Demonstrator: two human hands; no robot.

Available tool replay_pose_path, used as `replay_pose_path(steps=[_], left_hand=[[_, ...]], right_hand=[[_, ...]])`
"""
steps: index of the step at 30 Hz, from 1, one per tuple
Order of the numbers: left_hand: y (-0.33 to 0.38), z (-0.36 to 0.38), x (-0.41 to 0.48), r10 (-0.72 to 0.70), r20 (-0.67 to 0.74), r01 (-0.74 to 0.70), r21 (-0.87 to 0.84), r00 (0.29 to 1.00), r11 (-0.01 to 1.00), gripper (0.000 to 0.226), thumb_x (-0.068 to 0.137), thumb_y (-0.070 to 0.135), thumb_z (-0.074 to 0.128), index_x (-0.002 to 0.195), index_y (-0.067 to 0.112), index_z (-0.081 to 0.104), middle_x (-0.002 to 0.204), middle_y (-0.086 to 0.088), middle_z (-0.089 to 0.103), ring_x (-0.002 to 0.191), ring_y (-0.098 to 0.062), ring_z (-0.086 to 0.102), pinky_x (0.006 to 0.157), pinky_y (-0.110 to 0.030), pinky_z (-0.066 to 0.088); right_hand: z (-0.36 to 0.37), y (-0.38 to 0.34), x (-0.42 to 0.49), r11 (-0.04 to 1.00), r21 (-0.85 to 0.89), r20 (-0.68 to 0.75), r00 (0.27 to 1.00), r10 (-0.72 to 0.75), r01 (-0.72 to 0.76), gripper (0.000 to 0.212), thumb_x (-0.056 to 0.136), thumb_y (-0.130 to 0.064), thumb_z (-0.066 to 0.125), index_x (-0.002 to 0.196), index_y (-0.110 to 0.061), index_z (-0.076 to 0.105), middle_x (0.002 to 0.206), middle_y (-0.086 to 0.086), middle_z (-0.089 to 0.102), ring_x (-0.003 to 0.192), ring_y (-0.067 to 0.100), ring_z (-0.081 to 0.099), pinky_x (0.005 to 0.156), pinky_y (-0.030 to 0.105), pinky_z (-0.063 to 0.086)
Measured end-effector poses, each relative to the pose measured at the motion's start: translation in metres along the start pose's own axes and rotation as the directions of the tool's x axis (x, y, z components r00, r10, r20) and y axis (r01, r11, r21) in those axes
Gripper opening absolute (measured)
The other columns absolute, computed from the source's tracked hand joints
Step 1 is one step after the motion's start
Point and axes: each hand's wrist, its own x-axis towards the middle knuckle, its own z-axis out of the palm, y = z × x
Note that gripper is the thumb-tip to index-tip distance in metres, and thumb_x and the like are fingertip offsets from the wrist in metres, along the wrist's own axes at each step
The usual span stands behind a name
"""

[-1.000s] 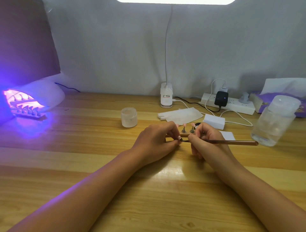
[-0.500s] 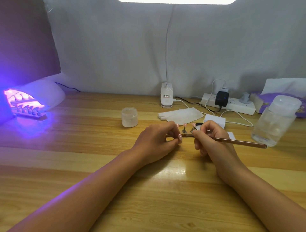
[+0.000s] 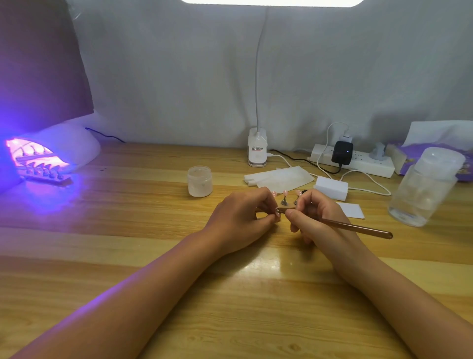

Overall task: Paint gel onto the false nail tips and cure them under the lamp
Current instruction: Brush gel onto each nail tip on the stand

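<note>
While my grips sit mid-frame, open surface (image 3: 128,256) runs left and to the lower edge. Left grip (image 3: 240,217) pinches a small piece, mostly hidden. Right grip (image 3: 316,220) holds the brush (image 3: 358,228), head at that pinch. Pink nail tips (image 3: 285,192) stand just behind; lit lamp (image 3: 51,151) upper left.

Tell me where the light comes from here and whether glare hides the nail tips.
Head view: a white overhead light at the top edge lights the scene. Head view: the curing lamp throws violet across the left side. Head view: a glare patch sits on the table between the forearms, short of the nail tips, which look small and soft.
</note>
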Motion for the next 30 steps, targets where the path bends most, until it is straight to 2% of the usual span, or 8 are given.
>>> replay_pose_path(steps=[5,10,15,20,25,30], left_hand=[[0.0011,-0.0006,-0.0007,0.003,-0.003,-0.003,-0.007,1.000,1.000,0.010,0.088,0.022,0.072,0.095,0.022,0.066,0.093,0.013,0.068,0.089,0.002,0.064,0.061,-0.009,0.036],[0.0010,-0.0006,-0.0006,0.004,-0.005,-0.004,-0.032,1.000,0.999,0.008,0.088,0.019,0.072,0.094,0.022,0.066,0.094,0.011,0.069,0.094,-0.002,0.066,0.063,-0.015,0.039],[0.0001,0.0000,-0.0008,0.009,-0.016,-0.010,-0.058,1.000,0.998,0.009,0.089,0.018,0.072,0.092,0.022,0.065,0.093,0.011,0.069,0.094,-0.002,0.067,0.064,-0.016,0.039],[-0.0018,0.0005,-0.0003,0.017,-0.015,-0.018,-0.070,1.000,0.997,0.008,0.089,0.019,0.072,0.094,0.019,0.066,0.093,0.011,0.070,0.094,-0.003,0.067,0.063,-0.018,0.041],[-0.0018,0.0011,0.0000,0.026,-0.023,-0.027,-0.064,0.999,0.998,0.008,0.088,0.020,0.072,0.092,0.021,0.066,0.091,0.012,0.070,0.093,-0.003,0.067,0.063,-0.018,0.041],[-0.0016,0.0005,0.0000,0.022,-0.019,-0.022,-0.032,1.000,0.999,0.009,0.089,0.023,0.072,0.092,0.025,0.064,0.091,0.014,0.068,0.092,-0.002,0.065,0.063,-0.015,0.039]], right_hand=[[-0.0006,0.0020,0.0003,1.000,-0.023,0.012,1.000,0.004,-0.004,0.011,0.088,-0.011,0.065,0.084,-0.013,0.055,0.061,-0.008,0.063,0.056,0.001,0.058,0.049,0.012,0.044],[-0.0007,0.0015,-0.0004,0.999,-0.033,0.022,1.000,-0.001,0.001,0.012,0.087,-0.011,0.065,0.082,-0.014,0.054,0.059,-0.008,0.059,0.054,0.000,0.053,0.048,0.014,0.043],[-0.0010,-0.0001,-0.0015,0.999,0.034,0.005,1.000,0.006,-0.006,0.013,0.087,-0.009,0.063,0.079,-0.012,0.052,0.057,-0.007,0.053,0.051,0.001,0.048,0.047,0.014,0.039],[-0.0016,-0.0010,-0.0011,0.998,0.069,-0.073,0.997,-0.001,0.006,0.011,0.091,-0.016,0.063,0.085,-0.013,0.054,0.062,-0.003,0.061,0.054,-0.001,0.054,0.048,0.012,0.040],[0.0009,-0.0029,-0.0015,0.999,0.045,-0.029,1.000,-0.005,0.006,0.012,0.091,-0.016,0.065,0.088,-0.010,0.056,0.064,-0.003,0.067,0.052,-0.002,0.058,0.047,0.010,0.042],[-0.0004,-0.0031,-0.0016,1.000,0.001,-0.015,1.000,0.007,-0.007,0.010,0.089,-0.010,0.064,0.086,-0.007,0.055,0.064,0.001,0.063,0.051,-0.001,0.055,0.047,0.012,0.042]])
